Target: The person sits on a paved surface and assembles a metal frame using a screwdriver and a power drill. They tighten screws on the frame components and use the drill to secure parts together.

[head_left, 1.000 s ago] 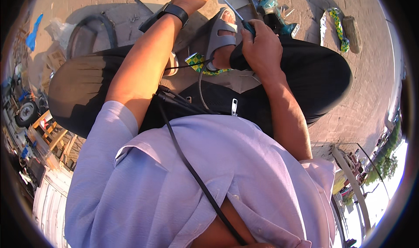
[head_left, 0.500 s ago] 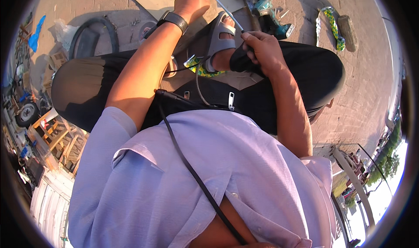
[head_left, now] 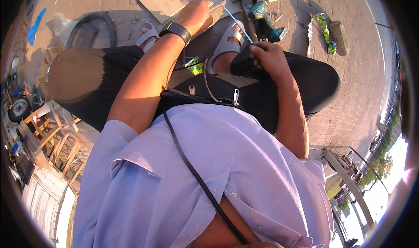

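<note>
Upper centre: right hand (head_left: pixel 269 59), grasping slim metal-shafted tool (head_left: pixel 238 24); left hand (head_left: pixel 196 17), clenched on wooden piece (head_left: pixel 217 12); teal-and-black drill (head_left: pixel 260 9) nearby.

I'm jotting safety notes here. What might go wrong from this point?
The thin-shafted tool in the right hand has its tip near the left hand; a slip might jab it. The right foot's open sandal sits beside the shaft, so dropping the tool could hurt bare toes. A shifting foot might also knock the nearby hammer or drill.
</note>
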A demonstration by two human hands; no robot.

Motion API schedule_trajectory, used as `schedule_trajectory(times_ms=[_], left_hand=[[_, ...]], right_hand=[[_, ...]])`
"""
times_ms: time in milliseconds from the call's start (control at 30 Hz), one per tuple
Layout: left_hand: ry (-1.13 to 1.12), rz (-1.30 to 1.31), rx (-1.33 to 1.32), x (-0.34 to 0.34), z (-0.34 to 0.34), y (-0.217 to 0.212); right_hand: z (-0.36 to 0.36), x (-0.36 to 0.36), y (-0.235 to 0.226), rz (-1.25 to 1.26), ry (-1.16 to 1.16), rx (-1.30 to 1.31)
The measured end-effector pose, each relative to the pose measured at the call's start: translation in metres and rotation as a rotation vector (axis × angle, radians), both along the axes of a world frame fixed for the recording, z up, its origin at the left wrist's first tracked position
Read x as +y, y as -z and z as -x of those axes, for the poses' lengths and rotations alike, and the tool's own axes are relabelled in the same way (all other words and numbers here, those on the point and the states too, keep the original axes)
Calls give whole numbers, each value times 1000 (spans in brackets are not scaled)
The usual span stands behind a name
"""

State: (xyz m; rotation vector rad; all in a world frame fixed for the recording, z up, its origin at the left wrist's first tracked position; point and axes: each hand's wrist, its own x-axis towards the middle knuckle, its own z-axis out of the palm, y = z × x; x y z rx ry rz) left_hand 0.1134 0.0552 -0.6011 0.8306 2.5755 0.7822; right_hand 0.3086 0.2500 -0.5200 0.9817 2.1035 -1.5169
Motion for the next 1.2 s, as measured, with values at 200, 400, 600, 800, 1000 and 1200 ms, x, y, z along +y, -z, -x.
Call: schedule_trajectory(times_ms=[200, 400, 600, 800, 1000, 1200], left_hand=[[-28, -18, -93, 1, -10, -9], [41, -115, -97, -4, -22, -11], [69, -124, -264, -7, -15, -17], [130, -163, -398, -12, 6, -17], [104, -216, -419, -10, 13, -21], [86, -209, -403, -9, 10, -19]], right_hand=[[-8, 2, 8, -18, -18, -9], [-18, 8, 29, 120, 110, -85], [-16, 14, 35, 93, 53, -158], [-9, 10, 32, 43, 73, -262], [-6, 9, 37, 66, 119, -251], [-13, 11, 46, 98, 121, -152]])
